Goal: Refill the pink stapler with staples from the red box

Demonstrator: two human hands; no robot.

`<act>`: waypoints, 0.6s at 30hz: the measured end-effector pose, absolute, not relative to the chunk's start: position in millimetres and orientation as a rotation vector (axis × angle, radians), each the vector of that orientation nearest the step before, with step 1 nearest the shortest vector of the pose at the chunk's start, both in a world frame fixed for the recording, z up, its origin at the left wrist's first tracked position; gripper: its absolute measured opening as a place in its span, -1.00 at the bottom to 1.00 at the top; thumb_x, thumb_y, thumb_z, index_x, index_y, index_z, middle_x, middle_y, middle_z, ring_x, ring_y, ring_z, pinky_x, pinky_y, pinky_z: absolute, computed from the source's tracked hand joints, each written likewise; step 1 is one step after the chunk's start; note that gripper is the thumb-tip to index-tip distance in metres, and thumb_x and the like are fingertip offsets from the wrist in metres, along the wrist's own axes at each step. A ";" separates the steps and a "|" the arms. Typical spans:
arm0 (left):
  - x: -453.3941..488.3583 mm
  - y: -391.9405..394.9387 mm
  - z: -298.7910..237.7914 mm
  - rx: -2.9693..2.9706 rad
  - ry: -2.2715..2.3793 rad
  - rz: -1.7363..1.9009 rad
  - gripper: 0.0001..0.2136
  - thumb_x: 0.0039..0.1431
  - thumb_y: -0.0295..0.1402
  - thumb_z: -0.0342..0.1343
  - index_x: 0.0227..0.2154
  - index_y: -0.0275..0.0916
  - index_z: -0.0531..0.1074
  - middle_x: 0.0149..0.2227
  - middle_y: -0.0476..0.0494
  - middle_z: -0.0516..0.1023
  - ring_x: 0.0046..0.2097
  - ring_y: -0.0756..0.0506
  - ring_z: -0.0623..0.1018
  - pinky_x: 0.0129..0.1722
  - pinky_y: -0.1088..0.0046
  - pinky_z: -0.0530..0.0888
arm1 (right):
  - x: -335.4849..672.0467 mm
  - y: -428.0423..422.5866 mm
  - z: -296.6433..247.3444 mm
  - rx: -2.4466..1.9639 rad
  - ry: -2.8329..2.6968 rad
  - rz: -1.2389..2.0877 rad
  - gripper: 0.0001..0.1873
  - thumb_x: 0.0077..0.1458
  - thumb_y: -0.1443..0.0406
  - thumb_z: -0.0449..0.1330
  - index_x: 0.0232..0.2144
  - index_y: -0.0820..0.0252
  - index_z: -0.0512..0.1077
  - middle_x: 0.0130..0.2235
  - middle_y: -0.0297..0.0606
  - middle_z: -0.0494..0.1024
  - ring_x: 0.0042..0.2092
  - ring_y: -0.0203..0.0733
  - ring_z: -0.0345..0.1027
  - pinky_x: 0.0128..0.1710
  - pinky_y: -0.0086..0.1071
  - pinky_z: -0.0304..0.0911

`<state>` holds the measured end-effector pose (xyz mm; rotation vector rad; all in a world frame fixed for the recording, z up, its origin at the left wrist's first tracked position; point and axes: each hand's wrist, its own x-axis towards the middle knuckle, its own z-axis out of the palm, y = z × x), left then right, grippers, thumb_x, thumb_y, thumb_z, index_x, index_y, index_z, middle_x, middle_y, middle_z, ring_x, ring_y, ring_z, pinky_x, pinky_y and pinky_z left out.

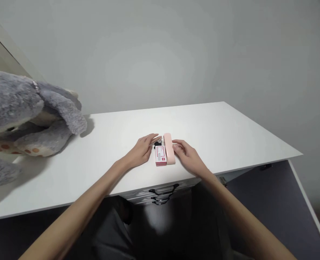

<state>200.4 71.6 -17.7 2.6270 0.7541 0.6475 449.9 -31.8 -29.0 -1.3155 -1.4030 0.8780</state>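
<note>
On the white tabletop lie a small red-and-white box [160,155] and, right beside it, a long pale pink case [169,148] with rounded ends. Behind the box sits a small black item [157,144] with something whitish by it, too small to make out. My left hand [143,150] rests at the left of this group, fingers stretched toward the black item. Along the right side of the pink case lies my right hand [187,155], its fingertips at the case's edge and its fingers apart. Neither hand is wrapped round anything.
A large grey plush toy [51,122] takes up the left end of the white tabletop [230,137]. Below the front edge are drawers with black handles [163,190]. At the right, a cabinet door [279,202] stands open. A plain grey wall rises behind.
</note>
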 end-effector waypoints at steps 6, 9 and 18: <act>199.6 73.1 -21.8 2.421 0.847 0.752 -0.49 0.54 -0.24 -0.13 0.46 -0.15 0.05 0.46 -0.38 0.30 0.47 -0.29 0.33 0.43 -0.07 0.30 | 451.2 -30.2 -30.6 -1.295 -1.352 0.846 -0.51 0.38 -0.05 0.17 0.13 0.13 0.47 -0.04 -0.13 0.68 -0.03 -0.05 0.57 0.08 -0.12 0.44; 189.8 74.8 -19.0 2.244 0.950 0.830 -0.52 0.51 -0.26 -0.11 0.42 -0.17 0.11 0.42 -0.38 0.38 0.44 -0.26 0.39 0.41 -0.04 0.33 | 445.1 -43.7 -25.7 -1.311 -1.212 0.657 -0.59 0.39 -0.01 0.18 0.07 0.15 0.48 0.01 -0.08 0.65 0.02 -0.02 0.55 0.12 -0.08 0.42; 138.4 99.9 -16.0 1.953 1.167 1.104 -0.68 0.31 -0.34 0.03 0.09 -0.16 0.43 0.18 -0.27 0.62 0.27 -0.25 0.57 0.32 0.04 0.41 | 341.4 -115.2 -6.6 -0.959 -1.735 0.444 -0.70 0.42 0.36 0.08 0.11 0.09 0.48 0.02 -0.12 0.63 0.09 -0.09 0.53 0.15 -0.15 0.46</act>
